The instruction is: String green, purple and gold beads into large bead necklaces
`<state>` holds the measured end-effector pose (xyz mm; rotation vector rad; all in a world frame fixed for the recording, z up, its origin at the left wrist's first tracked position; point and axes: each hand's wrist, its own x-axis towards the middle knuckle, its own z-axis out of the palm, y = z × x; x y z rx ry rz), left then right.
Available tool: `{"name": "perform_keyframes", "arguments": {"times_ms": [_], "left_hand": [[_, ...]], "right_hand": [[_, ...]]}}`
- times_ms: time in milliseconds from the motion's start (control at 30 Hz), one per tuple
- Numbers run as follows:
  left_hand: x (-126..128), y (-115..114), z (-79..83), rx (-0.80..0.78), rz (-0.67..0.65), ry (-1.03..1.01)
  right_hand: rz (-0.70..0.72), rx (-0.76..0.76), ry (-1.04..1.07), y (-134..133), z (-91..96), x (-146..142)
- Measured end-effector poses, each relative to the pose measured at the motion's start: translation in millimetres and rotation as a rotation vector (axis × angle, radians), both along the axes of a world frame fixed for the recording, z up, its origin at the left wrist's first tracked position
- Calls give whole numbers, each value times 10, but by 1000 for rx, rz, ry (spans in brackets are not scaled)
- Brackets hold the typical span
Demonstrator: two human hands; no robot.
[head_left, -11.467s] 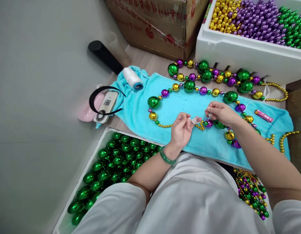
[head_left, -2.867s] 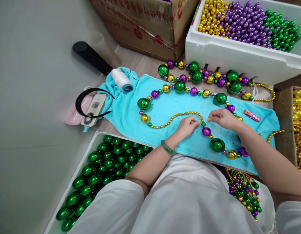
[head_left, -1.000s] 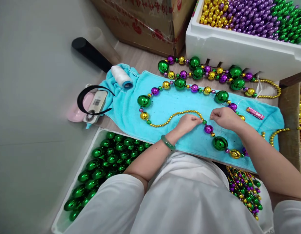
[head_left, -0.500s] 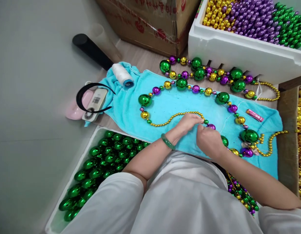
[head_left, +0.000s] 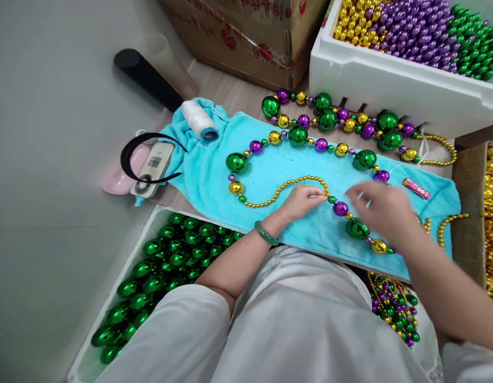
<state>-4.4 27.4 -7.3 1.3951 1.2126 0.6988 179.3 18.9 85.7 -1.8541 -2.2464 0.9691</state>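
Note:
My left hand [head_left: 304,202], with a green bangle [head_left: 266,233] on its wrist, pinches the bead necklace [head_left: 298,136] where a string of small gold beads [head_left: 288,183] meets a small green bead [head_left: 331,200]. The necklace lies looped on a turquoise towel [head_left: 214,175], mixing large green balls with purple and gold ones. Over the necklace's right side hovers my right hand [head_left: 384,210], smeared by motion; whether anything is between its fingers does not show. A purple ball [head_left: 340,208] and a large green ball [head_left: 357,229] lie between the hands.
A white thread spool [head_left: 199,120] and black headband [head_left: 128,159] lie at the left. Behind the towel are another bead necklace [head_left: 328,119] and a foam box [head_left: 390,88] of beads. Green balls [head_left: 178,259] fill a box at front left. A cardboard box [head_left: 467,197] stands right.
My right hand has moved away from my left, to the right and up over the necklace. My left hand keeps its pinch and has shifted slightly left.

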Motion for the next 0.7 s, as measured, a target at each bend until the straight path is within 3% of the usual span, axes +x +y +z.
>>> {"name": "perform_keyframes", "arguments": {"times_ms": [33,67,133,200,300,400,500,700], "left_hand": [[-8,-14,11,14,-10,1],[-12,-25,23,28,-22,2],[-11,-39,50,57,-39,1],[-7,-39,78,86,-38,10],[-7,-23,118,125,-13,48],[-16,-8,137,114,-28,69],[-31,-10,117,120,-16,120],[-36,-44,3,215,41,304]], "right_hand": [[-105,-17,69,249,-48,113],[-150,-142,161,469,-134,199],[-52,-565,420,766,-383,264],[4,-797,618,863,-651,197],[95,-968,768,805,-914,3],[177,-1059,805,760,-975,-95],[191,-1053,738,810,-944,-45],[50,-721,613,862,-772,107]]}}
